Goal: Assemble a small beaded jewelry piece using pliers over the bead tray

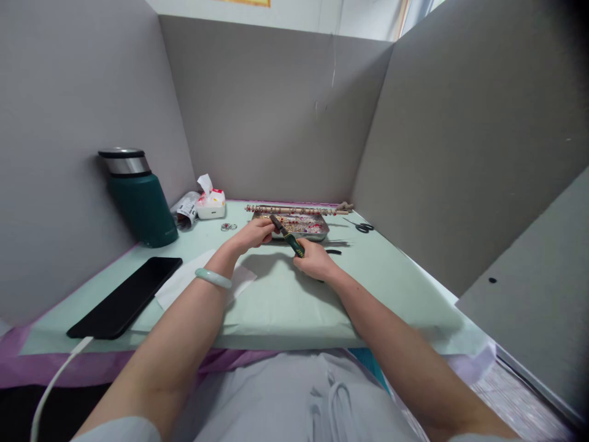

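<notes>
Right hand [315, 258]: I grip the green handle of my pliers [289, 236], closed tight.
Left hand [254, 234]: my fingers pinch something tiny at the pliers' tip.
Where: above the table [285, 307], just before the bead tray [317, 233].

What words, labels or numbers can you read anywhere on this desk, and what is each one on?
Nothing here reads clearly.
Green-handled tool, held in the right hand: yellow marking, too small to read.
White tissue pack: red print, blurred.
Crumpled silver wrapper: dark print, blurred.
Dark green flask and black phone: no text visible.
</notes>
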Demonstrator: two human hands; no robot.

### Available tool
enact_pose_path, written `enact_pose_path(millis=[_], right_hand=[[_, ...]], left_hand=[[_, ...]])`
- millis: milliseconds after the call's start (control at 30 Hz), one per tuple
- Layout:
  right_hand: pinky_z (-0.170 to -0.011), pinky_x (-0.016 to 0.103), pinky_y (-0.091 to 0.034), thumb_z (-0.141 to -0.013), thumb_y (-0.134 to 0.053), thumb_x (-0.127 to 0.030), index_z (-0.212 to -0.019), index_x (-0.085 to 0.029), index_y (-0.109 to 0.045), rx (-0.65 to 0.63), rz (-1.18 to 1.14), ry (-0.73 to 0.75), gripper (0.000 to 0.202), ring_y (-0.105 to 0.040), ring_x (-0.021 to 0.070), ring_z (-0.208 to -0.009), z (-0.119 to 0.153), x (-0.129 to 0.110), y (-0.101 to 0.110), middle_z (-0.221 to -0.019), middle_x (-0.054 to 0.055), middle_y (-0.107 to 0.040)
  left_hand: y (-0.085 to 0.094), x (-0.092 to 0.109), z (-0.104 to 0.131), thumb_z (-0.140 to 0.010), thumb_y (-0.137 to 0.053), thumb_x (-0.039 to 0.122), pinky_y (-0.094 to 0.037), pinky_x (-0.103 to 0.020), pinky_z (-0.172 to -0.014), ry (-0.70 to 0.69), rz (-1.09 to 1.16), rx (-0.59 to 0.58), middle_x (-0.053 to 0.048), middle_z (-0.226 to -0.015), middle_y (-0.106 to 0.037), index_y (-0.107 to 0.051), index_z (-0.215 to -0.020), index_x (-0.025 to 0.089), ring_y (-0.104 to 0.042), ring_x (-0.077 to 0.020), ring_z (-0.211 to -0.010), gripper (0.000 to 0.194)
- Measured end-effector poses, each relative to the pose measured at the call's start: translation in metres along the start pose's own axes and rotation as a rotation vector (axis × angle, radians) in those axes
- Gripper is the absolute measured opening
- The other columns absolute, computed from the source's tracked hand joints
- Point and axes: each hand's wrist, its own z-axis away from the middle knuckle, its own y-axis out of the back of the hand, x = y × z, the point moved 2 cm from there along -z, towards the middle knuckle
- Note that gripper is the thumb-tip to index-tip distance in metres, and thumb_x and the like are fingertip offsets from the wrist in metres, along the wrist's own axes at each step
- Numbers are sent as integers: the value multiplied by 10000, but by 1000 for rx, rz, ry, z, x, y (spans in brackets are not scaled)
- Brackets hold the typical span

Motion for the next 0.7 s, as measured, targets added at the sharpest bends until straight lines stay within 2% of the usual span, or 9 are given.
enact_pose_path(millis=[233, 433, 600, 700], right_hand=[[-610, 236, -355, -678, -514, -231, -1085, -171, -557, 10, -37, 36, 413, -534, 166, -712, 2, -3, 1, -868, 50, -640], [-600, 233, -366, -664, -506, -230, -998, -173, -565, -16, -161, 65, 344, -505, 140, -650, 5, -7, 5, -776, 17, -606], [-494, 231, -357, -702, -491, -278, -933, -176, -529, -159, -388, 28, 255, -446, 118, -484, 9, -9, 5, -578, -28, -510], [-468, 226, -351, -711, -486, -288, -940, -176, -516, -200, -470, 36, 257, -441, 117, -459, 10, -10, 5, -548, -38, -482]], left_hand=[[2, 3, 2, -822, -467, 326, -151, -200, -393, 13, 77, -9, 56, -482, -328, -543, -792, 159, -238, -50, -393, 187], [3, 3, 4, -853, -449, 329, -220, -196, -400, -23, 139, -42, 46, -493, -368, -533, -786, 152, -278, -55, -410, 207], [5, 1, 5, -877, -418, 433, -272, -202, -422, -63, 207, -104, 50, -486, -356, -550, -812, 148, -269, -56, -409, 321], [6, 1, 4, -879, -399, 479, -263, -201, -416, -72, 229, -114, 60, -464, -313, -559, -819, 143, -252, -58, -401, 377]])
